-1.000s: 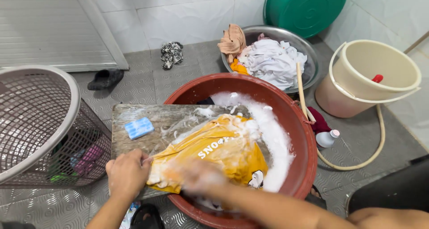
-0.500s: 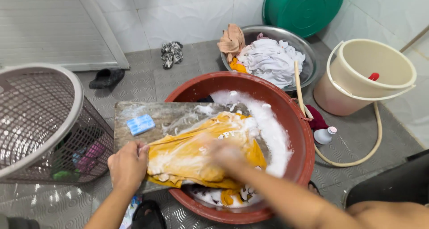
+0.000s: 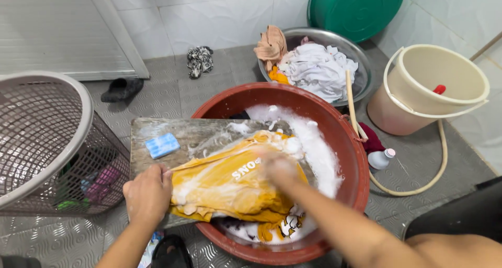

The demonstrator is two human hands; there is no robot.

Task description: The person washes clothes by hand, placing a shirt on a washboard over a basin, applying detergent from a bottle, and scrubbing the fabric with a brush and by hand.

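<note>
Far left of frame, grey mesh laundry basket (image 3: 36,137) with coloured clothes inside, touching or just beside the wooden washboard (image 3: 193,137) that lies across the near-left rim of the red basin (image 3: 350,158). Blue soap bar (image 3: 162,145) on the board's upper left, apart from the cloth. Left hand (image 3: 148,195) at lower left, fingers closed on the edge of the soapy yellow shirt (image 3: 230,187), pinning it to the board. Shirt spreads over board centre, its lower end hanging into the basin foam. Right hand (image 3: 280,168) blurred, pressed on the shirt; finger state cannot tell. Upper centre, metal bowl (image 3: 361,64) of white laundry; green tub (image 3: 361,6) behind. Right, cream bucket (image 3: 434,90), hose, small bottle (image 3: 380,160). Open floor (image 3: 172,93) upper left.
</note>
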